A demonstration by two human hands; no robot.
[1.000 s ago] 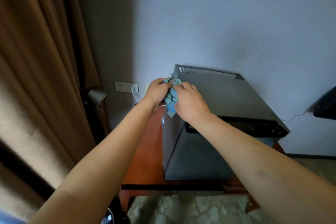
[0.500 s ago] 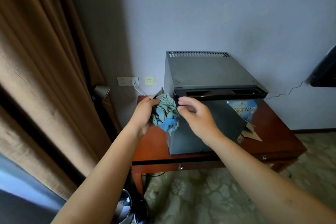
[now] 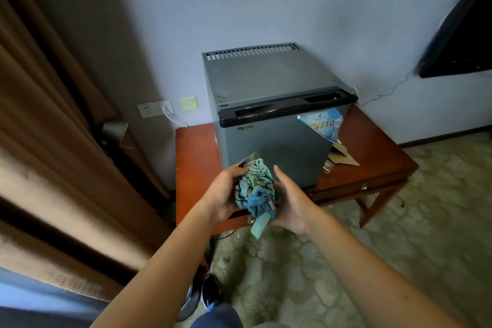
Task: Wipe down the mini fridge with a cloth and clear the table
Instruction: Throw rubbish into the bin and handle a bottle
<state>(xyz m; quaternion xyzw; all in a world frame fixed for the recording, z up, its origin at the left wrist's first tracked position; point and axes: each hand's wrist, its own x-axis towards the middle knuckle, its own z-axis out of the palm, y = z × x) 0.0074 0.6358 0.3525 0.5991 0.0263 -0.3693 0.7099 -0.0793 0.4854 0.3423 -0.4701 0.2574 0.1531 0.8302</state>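
Observation:
A grey mini fridge [image 3: 269, 82] with a black door top stands on a red-brown wooden table [image 3: 194, 152] against the wall. In front of the fridge door I hold a crumpled blue-green cloth [image 3: 257, 189] between both hands. My left hand [image 3: 223, 192] grips the cloth from the left with curled fingers. Against its right side lies my right hand [image 3: 288, 200], fingers straight and pointing up. A blue sticker [image 3: 323, 122] peels from the fridge door.
Torn cardboard scraps [image 3: 342, 157] and a small glass [image 3: 328, 166] lie on the table right of the fridge. Brown curtains [image 3: 53, 114] hang at the left. A wall socket [image 3: 154, 108] sits behind. A dark screen [image 3: 463, 42] hangs at the right. Patterned carpet [image 3: 346, 261] covers the floor.
Both hands have come down with the cloth from the fridge's top corner to in front of its door. The view has pulled back, showing more table and floor.

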